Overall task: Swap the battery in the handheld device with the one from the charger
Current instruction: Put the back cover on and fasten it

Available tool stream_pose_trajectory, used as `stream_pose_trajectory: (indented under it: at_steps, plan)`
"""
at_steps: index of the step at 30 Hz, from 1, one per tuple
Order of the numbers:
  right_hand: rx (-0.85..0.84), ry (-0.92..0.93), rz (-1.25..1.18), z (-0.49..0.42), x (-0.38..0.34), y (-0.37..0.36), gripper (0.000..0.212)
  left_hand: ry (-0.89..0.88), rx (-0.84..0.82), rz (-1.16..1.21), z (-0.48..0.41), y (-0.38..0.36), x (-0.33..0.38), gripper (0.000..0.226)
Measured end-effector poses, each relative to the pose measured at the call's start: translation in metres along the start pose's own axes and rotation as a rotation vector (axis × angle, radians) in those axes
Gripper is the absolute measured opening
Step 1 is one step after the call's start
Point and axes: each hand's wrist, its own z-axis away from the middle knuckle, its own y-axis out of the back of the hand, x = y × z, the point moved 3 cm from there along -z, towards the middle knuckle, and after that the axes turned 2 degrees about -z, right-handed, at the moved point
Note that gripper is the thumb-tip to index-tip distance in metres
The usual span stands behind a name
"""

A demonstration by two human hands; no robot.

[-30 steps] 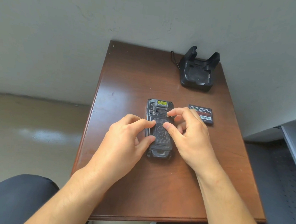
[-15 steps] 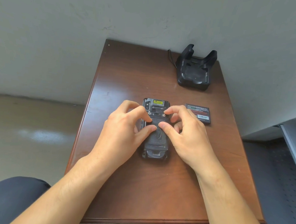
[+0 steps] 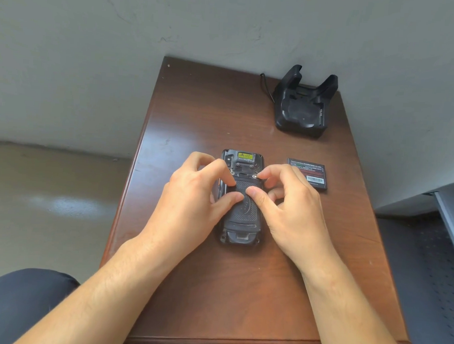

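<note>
A black handheld device (image 3: 240, 225) lies face down in the middle of the brown table (image 3: 213, 290), its textured back cover on top and a yellow label near its far end. My left hand (image 3: 192, 207) rests on its left side, index finger at the left latch screw and thumb on the cover. My right hand (image 3: 289, 215) rests on its right side, index fingertip at the right latch screw and thumb pressing the cover. A loose flat battery (image 3: 311, 171) lies to the right of the device. The black charger cradle (image 3: 303, 107) stands at the far right corner, its slot holding nothing.
A black cable (image 3: 265, 86) runs from the charger toward the wall (image 3: 229, 25). The table's left edge drops to a grey floor (image 3: 46, 200). A dark perforated surface (image 3: 427, 264) lies to the right. My knee in dark trousers (image 3: 13, 305) shows at bottom left.
My left index finger moved up from the cover to the left latch screw. My right index finger stays at the right screw. The view shifted slightly.
</note>
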Motion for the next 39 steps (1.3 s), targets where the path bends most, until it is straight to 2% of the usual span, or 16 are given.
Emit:
stream_pose_trajectory:
  at_steps: [3,8,24,34,39]
  plan:
    - [0.019,0.011,-0.003,0.001,-0.001,-0.001,0.021,0.013,0.0,0.008,0.0,0.001,0.0,0.023]
    - [0.025,0.005,-0.014,0.001,0.0,-0.003,0.021,0.022,-0.033,0.01,-0.003,0.004,0.001,0.039]
    - [0.034,-0.006,-0.023,0.002,0.002,-0.002,0.023,0.016,-0.076,-0.013,-0.013,0.004,0.001,0.024]
    - [0.039,-0.013,-0.032,0.002,0.002,-0.003,0.022,0.038,0.065,0.024,-0.007,-0.001,-0.001,0.025]
    - [0.054,-0.009,-0.033,0.003,0.002,-0.004,0.022,0.088,0.054,0.035,-0.007,-0.003,-0.001,0.025]
